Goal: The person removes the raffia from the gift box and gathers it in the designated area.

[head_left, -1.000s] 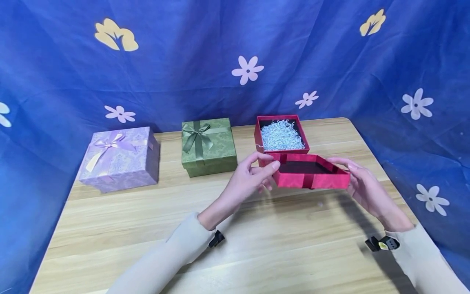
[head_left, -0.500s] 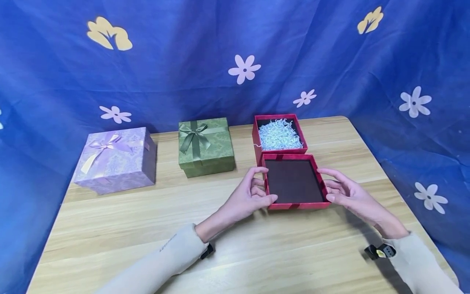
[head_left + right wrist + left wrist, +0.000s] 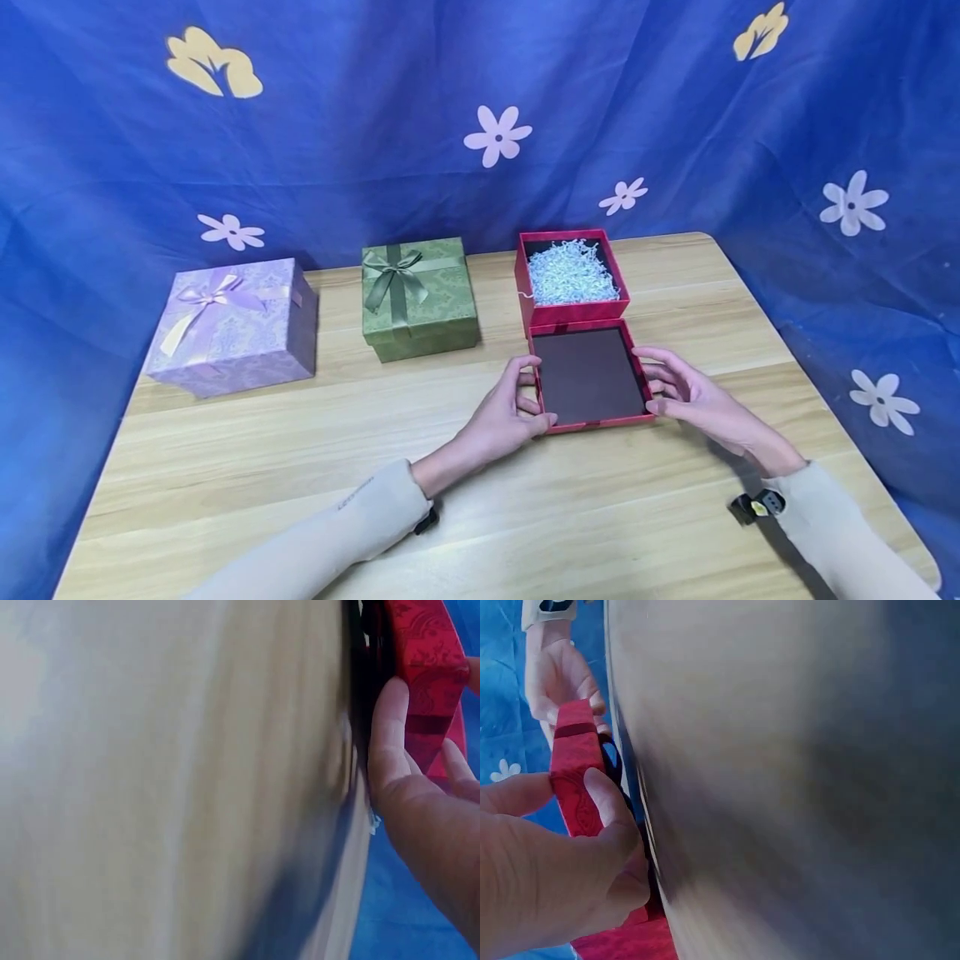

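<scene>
A red box lid [image 3: 592,426], inside up with its dark lining showing, lies low over the table just in front of the red box [image 3: 573,313]. The box stands uncovered, filled with pale blue shredded paper [image 3: 573,273]. My left hand [image 3: 497,418] holds the lid's left side, thumb at the near corner and index finger farther along. Across from it my right hand [image 3: 701,408] grips the right side in the same way. In the left wrist view, a dark ribbon loop [image 3: 611,759] shows beneath the lid [image 3: 577,787], between it and the tabletop.
A green gift box [image 3: 422,300] with a bow stands left of the red box. Farther left is a purple gift box [image 3: 236,325], also with a bow. A blue flowered cloth [image 3: 420,108] hangs behind the wooden table [image 3: 300,450].
Both hands have brought the lid down toward the table and slightly left, from a tilted pose to a nearly level one. Its inside has come into full view.
</scene>
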Demonstrator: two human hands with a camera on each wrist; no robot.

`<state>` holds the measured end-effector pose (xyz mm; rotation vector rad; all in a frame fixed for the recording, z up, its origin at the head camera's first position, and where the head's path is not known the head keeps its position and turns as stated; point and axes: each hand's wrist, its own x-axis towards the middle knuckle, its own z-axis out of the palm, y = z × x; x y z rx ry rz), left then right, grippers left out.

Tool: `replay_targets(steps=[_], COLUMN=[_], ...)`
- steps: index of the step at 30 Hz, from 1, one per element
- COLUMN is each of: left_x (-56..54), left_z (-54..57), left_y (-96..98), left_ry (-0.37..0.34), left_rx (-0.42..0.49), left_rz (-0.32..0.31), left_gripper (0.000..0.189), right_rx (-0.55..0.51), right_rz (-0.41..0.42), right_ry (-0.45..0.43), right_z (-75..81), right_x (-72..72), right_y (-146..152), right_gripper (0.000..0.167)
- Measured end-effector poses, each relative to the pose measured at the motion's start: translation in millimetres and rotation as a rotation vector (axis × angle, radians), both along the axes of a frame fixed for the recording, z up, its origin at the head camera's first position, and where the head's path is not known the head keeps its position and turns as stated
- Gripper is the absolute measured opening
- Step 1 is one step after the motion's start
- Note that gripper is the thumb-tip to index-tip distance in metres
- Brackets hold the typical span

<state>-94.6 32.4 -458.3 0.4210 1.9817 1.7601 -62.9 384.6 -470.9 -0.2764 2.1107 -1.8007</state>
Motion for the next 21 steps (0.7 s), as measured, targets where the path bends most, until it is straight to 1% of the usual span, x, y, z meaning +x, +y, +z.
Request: replay_targets(steps=[6,11,13,16,19,21], left_x=[-0.3,-0.7,-1.5,-2.4,-4.4,-7.4], left_z=[1.5,0.7,0.1,0.3,2.1,4.9], left_y=[1.6,2.8,3.0,2.5,1.7,1.2], left_ry=[0.039,0.082,0.095,0.092,0.077,0.064], left_rx=[-0.095,-0.165,-0.175,-0.171,-0.16,-0.15], left_rz=[0.005,-0.003,-0.002,0.001,0.008,0.021], left_gripper=[0.079,0.078,0.078,0.078,0.081,0.083], right_rx=[0.0,0.052,0.074,0.134,0.239,0.304], right_rz=[0.014,-0.004,-0.016,-0.046,-0.08,-0.107], right_ry=[0.013,0.042,0.05,0.067,0.1,0.131], right_z=[-4.5,-6.5,-7.0,-6.3,-3.1,2.2], right_x=[-1.4,-0.2,0.0,0.0,-0.5,-1.7], right_y=[-3.2,-5.1,-6.3,-8.9,-11.9,-14.1], right_gripper=[0.074,0.073,0.074,0.072,0.068,0.067])
